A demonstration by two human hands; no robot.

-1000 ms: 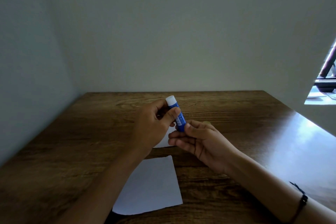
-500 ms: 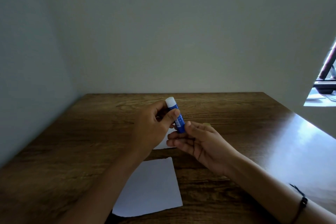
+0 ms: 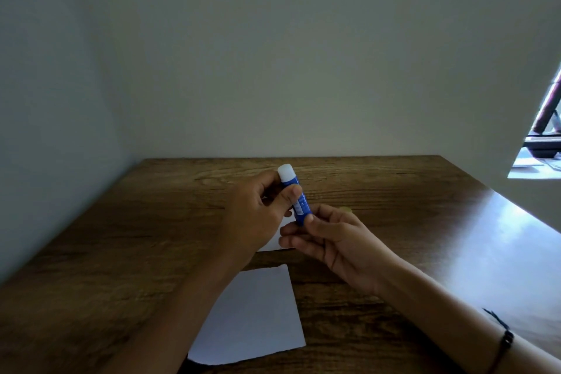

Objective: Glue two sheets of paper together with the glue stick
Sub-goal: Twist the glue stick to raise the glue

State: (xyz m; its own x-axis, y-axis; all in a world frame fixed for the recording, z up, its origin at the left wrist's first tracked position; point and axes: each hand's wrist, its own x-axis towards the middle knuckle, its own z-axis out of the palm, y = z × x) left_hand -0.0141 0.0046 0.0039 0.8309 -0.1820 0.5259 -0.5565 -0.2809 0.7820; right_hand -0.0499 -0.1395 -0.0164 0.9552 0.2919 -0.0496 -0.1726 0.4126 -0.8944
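Observation:
A blue glue stick (image 3: 299, 200) with white glue showing at its top is held tilted above the table. My left hand (image 3: 258, 215) pinches its upper body between thumb and fingers. My right hand (image 3: 334, 240) grips its bottom end with thumb and fingertips. One white sheet of paper (image 3: 255, 316) lies flat near the table's front, partly under my left forearm. A second white sheet (image 3: 277, 240) lies further back, mostly hidden beneath my hands. No cap can be seen.
The wooden table (image 3: 394, 200) sits in a corner, with pale walls at the back and left. A small yellowish object (image 3: 346, 209) peeks out behind my right hand. Bright light falls on the right edge.
Both hands with the glue stick stayed nearly still; the stick and hands sit slightly lower in the view than a second ago. The papers have not moved.

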